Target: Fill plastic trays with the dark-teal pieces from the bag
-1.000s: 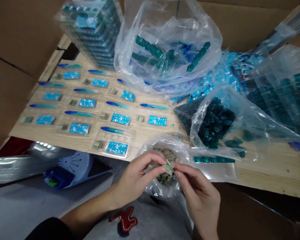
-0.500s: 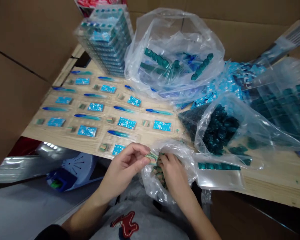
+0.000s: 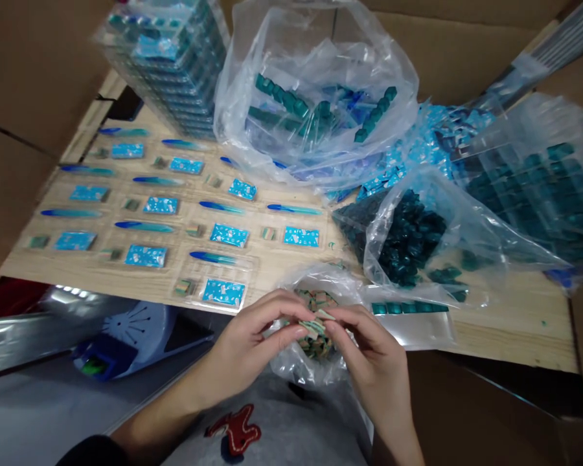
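Observation:
My left hand [image 3: 267,333] is closed in a pinch on small flat green-and-tan pieces [image 3: 315,325], stacked together. My right hand [image 3: 369,353] meets it from the other side, thumb and finger closed on a thin pale green piece [image 3: 326,315] of the same sort. Both hands are over a clear plastic bag [image 3: 291,362] holding many more of these pieces [image 3: 315,299]. What exactly the pieces are is too small to make out. Beyond my left hand lies a clear tray with a blue patterned packet [image 3: 225,291], a striped block [image 3: 184,287] and a blue-green pen-like stick [image 3: 218,257].
Several similar filled trays [image 3: 146,255] cover the wooden table [image 3: 515,330]. Stacked trays [image 3: 175,71] stand at the back left. A large bag [image 3: 315,155] and a bag of dark green pieces [image 3: 408,239] are farther right. A blue fan-like device [image 3: 126,336] sits below the edge.
My right hand has come up out of the bag and now meets my left hand's fingertips, pinching a pale green piece. The view has shifted slightly, moving the table leftward in the picture.

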Available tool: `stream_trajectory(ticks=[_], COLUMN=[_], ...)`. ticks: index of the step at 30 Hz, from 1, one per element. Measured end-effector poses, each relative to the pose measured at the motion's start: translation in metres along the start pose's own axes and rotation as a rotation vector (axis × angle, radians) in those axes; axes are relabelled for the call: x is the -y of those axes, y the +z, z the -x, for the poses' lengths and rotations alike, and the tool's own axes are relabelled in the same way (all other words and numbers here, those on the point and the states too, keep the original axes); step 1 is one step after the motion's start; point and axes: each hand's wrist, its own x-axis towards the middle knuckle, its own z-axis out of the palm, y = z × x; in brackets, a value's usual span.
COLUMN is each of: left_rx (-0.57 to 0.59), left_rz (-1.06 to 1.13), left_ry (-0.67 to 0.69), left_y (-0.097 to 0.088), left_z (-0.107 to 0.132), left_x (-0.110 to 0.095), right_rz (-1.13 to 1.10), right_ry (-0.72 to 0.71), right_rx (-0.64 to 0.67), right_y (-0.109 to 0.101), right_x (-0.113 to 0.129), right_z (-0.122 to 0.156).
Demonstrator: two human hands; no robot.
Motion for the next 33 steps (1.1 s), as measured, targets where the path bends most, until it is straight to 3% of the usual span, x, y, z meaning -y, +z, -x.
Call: stream_trajectory(ticks=[8, 14, 17, 25, 33], left_rx=[-0.120, -0.070, -0.054, -0.099, -0.080], left_rz=[-0.007, -0.274, -0.304, -0.200, -0.125], left_ry=[0.036, 0.250, 0.298, 0.220, 0.213], left_y=[0.011, 0.016, 0.020, 0.022, 0.022], left_z=[0.002, 0.006, 0.008, 0.005, 0.004], left_x=[0.007, 0.007, 0.008, 0.009, 0.008], right_rz=[-0.062, -0.106, -0.115, -0.127, -0.149], right_ry=[-0.069, -0.024, 0.001, -0.053, 0.013], right_rx=[0.111, -0.002, -0.009, 0.035, -0.007], right_y=[-0.006, -0.005, -0.004, -0.005, 0.000], right_x=[0.006, 0.005, 0.004, 0.004, -0.003], right_z=[0.005, 0.008, 0.010, 0.008, 0.012])
